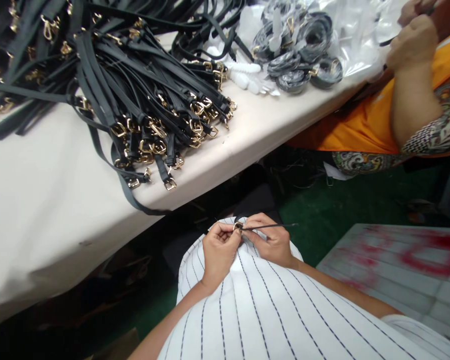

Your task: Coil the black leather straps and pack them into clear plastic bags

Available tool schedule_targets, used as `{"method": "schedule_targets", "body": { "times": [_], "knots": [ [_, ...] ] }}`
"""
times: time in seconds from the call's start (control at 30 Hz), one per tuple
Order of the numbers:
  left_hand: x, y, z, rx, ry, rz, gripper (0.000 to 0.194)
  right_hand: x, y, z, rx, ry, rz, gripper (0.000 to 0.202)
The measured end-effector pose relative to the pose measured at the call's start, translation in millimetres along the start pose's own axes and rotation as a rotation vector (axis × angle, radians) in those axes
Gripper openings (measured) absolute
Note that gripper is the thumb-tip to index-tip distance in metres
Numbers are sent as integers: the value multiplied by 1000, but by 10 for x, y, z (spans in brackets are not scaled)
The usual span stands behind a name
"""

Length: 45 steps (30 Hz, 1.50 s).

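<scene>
Over my lap, my left hand [220, 246] pinches a small gold-coloured buckle [237, 226] between thumb and fingers. My right hand [270, 241] meets it there, its fingers closed on a thin black strap [264, 226] whose end sticks out to the right. The strap touches the buckle, but whether it passes through is hidden by my fingertips. On the table beyond lies a large pile of black straps [135, 85], many with gold buckles and clasps at their ends.
The cream-covered table [60, 200] runs diagonally, its edge ahead of my hands. Coiled straps in clear plastic [315, 35] and white gloves [247, 77] lie at its back. A co-worker's hand [412, 45] is at right. A red-stained pale board [397, 265] stands lower right.
</scene>
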<state>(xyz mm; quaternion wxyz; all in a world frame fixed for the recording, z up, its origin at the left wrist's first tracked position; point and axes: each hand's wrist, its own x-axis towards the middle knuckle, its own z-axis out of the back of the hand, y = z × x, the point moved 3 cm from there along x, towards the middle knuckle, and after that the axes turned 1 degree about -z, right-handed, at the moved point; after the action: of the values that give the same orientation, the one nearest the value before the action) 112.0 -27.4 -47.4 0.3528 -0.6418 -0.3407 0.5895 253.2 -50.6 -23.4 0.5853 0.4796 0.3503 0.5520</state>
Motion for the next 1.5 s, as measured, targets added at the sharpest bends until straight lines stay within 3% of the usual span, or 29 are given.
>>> {"method": "schedule_targets", "body": {
  "times": [0.23, 0.77, 0.9, 1.07, 1.5],
  "knots": [
    [-2, 52, 34, -92, 9, 30, 21, 5, 62, -33, 17, 1, 45, 19],
    [17, 75, 86, -159, -13, 83, 19, 34, 45, -95, 28, 120, -27, 13],
    [41, 9, 117, -162, 10, 100, 15, 42, 65, -127, -71, 147, 136, 20],
    [37, -104, 137, -190, 57, 126, 17, 31, 131, -105, -183, 90, 395, 32],
    [181, 14, 166, -110, 111, 194, 19, 18, 138, -122, -263, 127, 563, 30]
  ]
}}
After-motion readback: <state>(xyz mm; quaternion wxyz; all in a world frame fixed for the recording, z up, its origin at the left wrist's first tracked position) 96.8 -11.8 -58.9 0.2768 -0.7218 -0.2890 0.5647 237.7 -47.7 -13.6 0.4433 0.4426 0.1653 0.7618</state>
